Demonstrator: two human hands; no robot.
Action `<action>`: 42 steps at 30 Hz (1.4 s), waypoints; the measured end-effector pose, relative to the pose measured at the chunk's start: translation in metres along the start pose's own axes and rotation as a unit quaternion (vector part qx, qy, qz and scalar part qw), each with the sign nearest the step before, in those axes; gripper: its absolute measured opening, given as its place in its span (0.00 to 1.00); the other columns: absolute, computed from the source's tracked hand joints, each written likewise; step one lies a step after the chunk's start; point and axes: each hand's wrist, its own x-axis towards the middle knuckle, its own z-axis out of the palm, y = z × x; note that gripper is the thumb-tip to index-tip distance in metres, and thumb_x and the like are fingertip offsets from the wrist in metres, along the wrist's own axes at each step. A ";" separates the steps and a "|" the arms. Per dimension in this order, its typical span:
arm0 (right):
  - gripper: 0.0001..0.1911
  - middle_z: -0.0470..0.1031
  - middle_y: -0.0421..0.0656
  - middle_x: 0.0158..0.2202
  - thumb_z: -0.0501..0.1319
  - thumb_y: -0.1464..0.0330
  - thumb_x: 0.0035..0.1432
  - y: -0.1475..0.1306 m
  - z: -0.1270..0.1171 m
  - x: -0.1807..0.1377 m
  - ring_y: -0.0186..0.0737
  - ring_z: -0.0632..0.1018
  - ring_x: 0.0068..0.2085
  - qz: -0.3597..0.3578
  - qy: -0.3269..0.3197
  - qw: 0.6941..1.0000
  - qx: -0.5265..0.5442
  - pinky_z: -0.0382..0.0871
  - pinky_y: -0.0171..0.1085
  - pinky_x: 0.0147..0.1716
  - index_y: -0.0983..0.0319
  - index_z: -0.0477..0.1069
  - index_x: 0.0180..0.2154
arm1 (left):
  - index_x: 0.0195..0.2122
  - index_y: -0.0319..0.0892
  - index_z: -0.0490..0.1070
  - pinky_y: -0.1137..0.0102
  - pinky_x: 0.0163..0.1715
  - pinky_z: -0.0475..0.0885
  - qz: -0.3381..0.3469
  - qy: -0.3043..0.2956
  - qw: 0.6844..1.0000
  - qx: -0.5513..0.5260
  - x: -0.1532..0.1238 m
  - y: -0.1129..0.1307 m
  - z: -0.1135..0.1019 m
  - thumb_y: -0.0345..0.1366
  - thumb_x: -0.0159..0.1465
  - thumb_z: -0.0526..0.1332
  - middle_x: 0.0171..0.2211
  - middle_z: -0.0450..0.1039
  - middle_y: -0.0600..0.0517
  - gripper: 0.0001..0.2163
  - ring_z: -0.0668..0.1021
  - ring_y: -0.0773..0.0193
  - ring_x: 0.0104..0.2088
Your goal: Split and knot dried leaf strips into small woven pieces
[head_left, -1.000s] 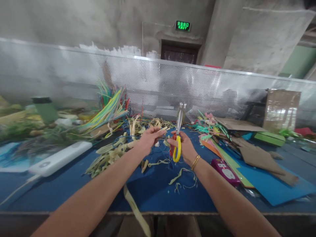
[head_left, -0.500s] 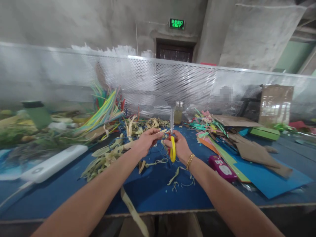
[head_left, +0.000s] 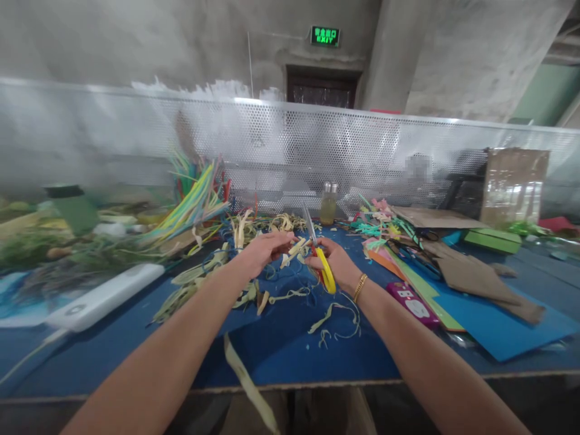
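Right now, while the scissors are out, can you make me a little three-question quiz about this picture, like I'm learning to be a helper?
1. Which hand holds the scissors?

2. Pick one. The lit sign on the wall has letters that are:
A) red
B) green
C) purple

3. True or false: a gold bracelet goes around the wrist of the person's arm on the same side as the purple box.

Key:
1. The right hand.
2. B
3. True
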 end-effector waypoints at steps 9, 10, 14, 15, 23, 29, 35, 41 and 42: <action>0.26 0.67 0.32 0.20 0.71 0.67 0.33 -0.004 0.005 -0.001 0.28 0.69 0.19 0.046 0.010 0.992 0.121 0.65 0.30 0.20 0.61 0.68 0.38 | 0.29 0.40 0.76 0.76 0.23 0.63 -0.039 -0.051 0.997 -0.046 0.005 -0.015 0.001 0.33 0.45 0.70 0.28 0.74 0.49 0.10 0.73 0.68 0.27; 0.26 0.67 0.32 0.21 0.71 0.66 0.33 -0.005 0.005 0.000 0.29 0.70 0.20 0.047 0.020 0.989 0.137 0.66 0.31 0.21 0.61 0.68 0.38 | 0.30 0.40 0.76 0.77 0.23 0.63 -0.043 -0.059 0.996 -0.043 0.005 -0.018 0.003 0.31 0.44 0.70 0.28 0.74 0.49 0.11 0.73 0.69 0.27; 0.26 0.71 0.34 0.23 0.72 0.66 0.30 -0.009 0.008 -0.001 0.30 0.72 0.22 0.030 0.069 0.981 0.182 0.67 0.31 0.23 0.62 0.69 0.36 | 0.31 0.40 0.76 0.76 0.24 0.65 -0.044 -0.084 0.987 -0.131 0.002 -0.029 0.020 0.29 0.45 0.71 0.27 0.73 0.50 0.11 0.73 0.69 0.27; 0.25 0.72 0.35 0.24 0.72 0.66 0.30 -0.010 0.010 -0.001 0.30 0.73 0.23 0.025 0.071 0.979 0.188 0.68 0.31 0.24 0.62 0.69 0.35 | 0.30 0.40 0.76 0.76 0.24 0.65 -0.043 -0.086 0.983 -0.158 0.001 -0.031 0.024 0.29 0.45 0.71 0.25 0.73 0.51 0.10 0.72 0.70 0.26; 0.28 0.72 0.36 0.28 0.72 0.64 0.33 -0.011 0.011 -0.002 0.31 0.73 0.24 0.011 0.071 0.984 0.163 0.69 0.32 0.24 0.60 0.68 0.39 | 0.29 0.39 0.75 0.79 0.21 0.65 -0.018 -0.046 0.977 -0.208 -0.001 -0.025 0.030 0.33 0.49 0.70 0.24 0.70 0.54 0.08 0.70 0.74 0.23; 0.24 0.67 0.34 0.21 0.67 0.56 0.43 -0.042 -0.005 -0.015 0.28 0.68 0.17 -0.013 0.076 0.996 0.033 0.63 0.29 0.14 0.61 0.68 0.40 | 0.35 0.40 0.76 0.82 0.19 0.66 0.037 -0.002 0.974 -0.222 0.006 -0.012 0.010 0.34 0.54 0.66 0.32 0.74 0.52 0.08 0.70 0.77 0.23; 0.20 0.69 0.38 0.19 0.59 0.52 0.51 -0.061 -0.006 -0.036 0.29 0.68 0.15 0.053 -0.120 0.988 -0.078 0.61 0.30 0.13 0.62 0.71 0.35 | 0.32 0.38 0.76 0.82 0.19 0.66 0.063 0.026 0.974 -0.218 0.011 -0.010 -0.002 0.32 0.53 0.66 0.29 0.73 0.51 0.06 0.69 0.77 0.22; 0.20 0.69 0.38 0.16 0.62 0.51 0.47 -0.046 0.002 -0.032 0.28 0.66 0.14 0.101 -0.125 0.977 -0.138 0.57 0.28 0.11 0.63 0.70 0.28 | 0.33 0.37 0.77 0.83 0.17 0.64 0.076 0.052 0.978 -0.185 0.015 -0.012 -0.002 0.32 0.53 0.66 0.28 0.73 0.50 0.07 0.68 0.78 0.21; 0.21 0.69 0.38 0.16 0.62 0.50 0.47 -0.045 0.003 -0.032 0.28 0.65 0.13 0.102 -0.124 0.977 -0.139 0.57 0.28 0.11 0.63 0.70 0.28 | 0.32 0.36 0.77 0.83 0.17 0.64 0.074 0.057 0.978 -0.185 0.014 -0.012 -0.001 0.32 0.54 0.66 0.29 0.73 0.49 0.06 0.68 0.77 0.21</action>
